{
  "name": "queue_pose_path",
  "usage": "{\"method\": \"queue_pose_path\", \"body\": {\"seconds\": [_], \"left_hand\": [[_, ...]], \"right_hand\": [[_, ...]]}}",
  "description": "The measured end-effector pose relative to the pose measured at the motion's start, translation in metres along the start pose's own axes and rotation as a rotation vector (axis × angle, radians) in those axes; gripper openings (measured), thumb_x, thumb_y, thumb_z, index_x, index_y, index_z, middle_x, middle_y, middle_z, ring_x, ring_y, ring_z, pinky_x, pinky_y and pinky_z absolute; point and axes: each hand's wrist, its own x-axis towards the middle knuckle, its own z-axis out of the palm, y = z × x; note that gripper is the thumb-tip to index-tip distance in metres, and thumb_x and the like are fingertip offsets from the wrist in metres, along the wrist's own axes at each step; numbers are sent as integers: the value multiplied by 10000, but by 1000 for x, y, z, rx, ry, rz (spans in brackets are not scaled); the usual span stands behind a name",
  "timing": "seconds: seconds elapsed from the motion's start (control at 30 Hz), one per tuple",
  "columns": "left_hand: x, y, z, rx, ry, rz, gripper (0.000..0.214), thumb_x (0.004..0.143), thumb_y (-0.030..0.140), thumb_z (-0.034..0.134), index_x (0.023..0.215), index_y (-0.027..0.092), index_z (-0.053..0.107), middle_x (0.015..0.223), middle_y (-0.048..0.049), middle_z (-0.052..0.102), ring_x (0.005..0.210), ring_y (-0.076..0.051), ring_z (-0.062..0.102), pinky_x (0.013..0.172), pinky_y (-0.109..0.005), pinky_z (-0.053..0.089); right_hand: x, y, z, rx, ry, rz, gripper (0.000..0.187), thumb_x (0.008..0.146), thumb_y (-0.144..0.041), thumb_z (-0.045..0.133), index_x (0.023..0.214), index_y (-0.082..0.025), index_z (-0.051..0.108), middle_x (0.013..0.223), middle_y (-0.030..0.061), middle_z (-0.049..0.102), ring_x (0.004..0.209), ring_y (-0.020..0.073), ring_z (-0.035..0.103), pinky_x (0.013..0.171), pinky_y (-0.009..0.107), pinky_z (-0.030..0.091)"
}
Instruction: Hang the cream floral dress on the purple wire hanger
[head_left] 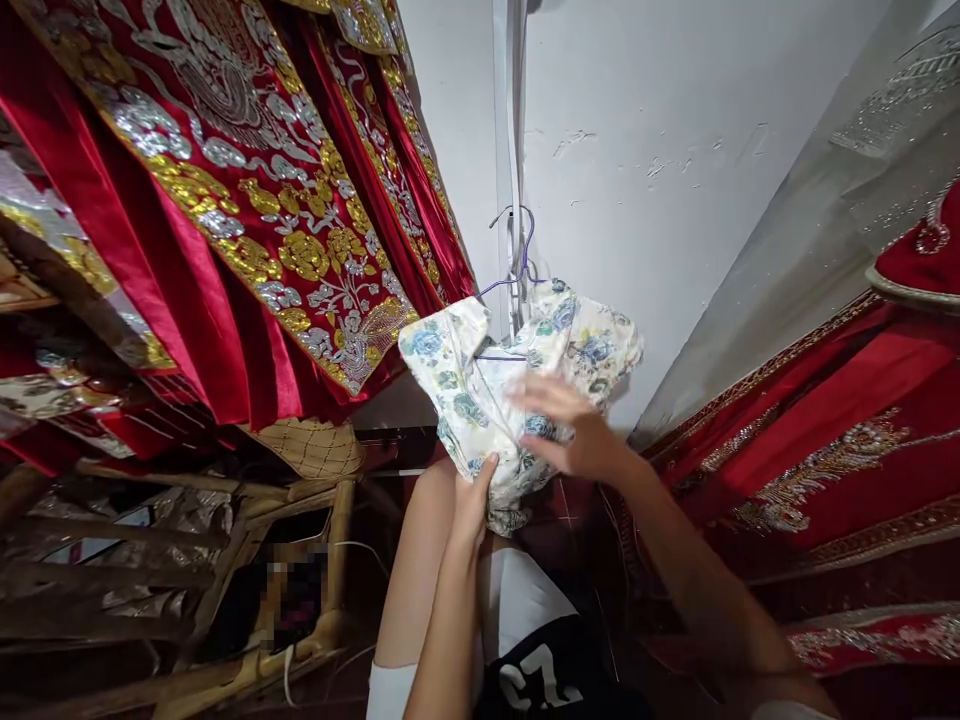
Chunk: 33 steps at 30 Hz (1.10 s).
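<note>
A short-sleeved white blouse (461,395) with blue and green flowers hangs on a thin purple hanger (525,255), in front of the wall. At its lower left side my left hand (474,492) grips the cloth, thumb in front and the other fingers hidden behind. My right hand (566,425) is over the front of the blouse, fingers stretched out and somewhat blurred by motion. Whether its fingertips press on the cloth I cannot tell. Below my left hand the hem bunches together.
Red garments (315,230) with gold and silver sequins hang at the left. More red embroidered cloth (810,470) hangs at the right beside a sheer curtain (757,270). A wooden seat frame (330,580) stands at lower left. The white wall (637,120) is behind the hanger.
</note>
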Motion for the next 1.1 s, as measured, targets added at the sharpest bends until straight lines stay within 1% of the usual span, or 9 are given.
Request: {"method": "queue_pose_path", "body": {"seconds": [0.1,0.17,0.23,0.5,0.7,0.8,0.9,1.0,1.1], "left_hand": [[-16,-8,3,4,-52,-18,676,801,518,773,1397,261,585,1486,-106,608,1439,-285,520,1198,-410,437],[-22,-6,4,44,-56,-35,643,776,513,795,1341,257,624,1419,-117,657,1406,-301,555,1181,-435,454],[-24,0,3,71,-40,-45,638,741,484,825,1302,243,640,1367,-126,686,1373,-315,584,1162,-454,473],[-26,8,-9,169,-45,-6,655,703,423,859,1270,191,627,1361,-140,673,1348,-332,593,1172,-446,451],[-38,-12,-5,506,421,422,659,881,503,691,1453,242,496,1519,-170,493,1494,-335,407,1253,-477,308],[-33,-21,2,633,124,476,360,891,486,655,1184,279,674,1262,-120,672,1326,-330,566,1276,-526,253],[-24,-26,11,661,-104,395,256,958,463,520,865,277,670,891,-76,710,982,-292,681,1123,-519,454],[-20,-26,19,755,-212,407,279,1006,388,413,916,251,639,915,-99,696,918,-266,672,890,-406,542],[-20,-24,25,942,-351,430,283,1026,320,357,932,229,609,908,-108,676,888,-255,660,813,-357,511]], "right_hand": [[-36,-11,45,339,141,43,169,952,-346,642,1077,-306,749,1054,64,766,1058,280,704,961,467,551],[-59,-9,72,394,463,336,161,959,-410,624,925,-277,708,873,54,719,844,253,687,776,396,562],[-76,-4,93,438,588,597,280,938,-511,628,832,-252,633,758,32,633,700,219,608,647,347,511],[-75,4,109,612,244,699,513,964,-617,540,633,-229,485,577,-15,492,571,151,460,591,297,387],[-84,5,113,630,264,770,416,936,-514,574,636,-231,523,562,-13,540,542,149,464,585,300,377],[-90,5,117,663,259,748,393,926,-475,569,622,-232,517,550,-15,536,538,149,481,588,296,397],[-81,11,103,667,189,748,378,902,-435,582,593,-226,523,491,-23,517,487,137,465,537,281,381],[-43,22,61,651,176,785,298,862,-374,619,616,-209,592,444,-34,511,419,112,407,454,248,319],[25,32,8,688,365,815,289,881,-283,610,607,-196,575,457,-53,477,389,68,324,396,210,213]]}}
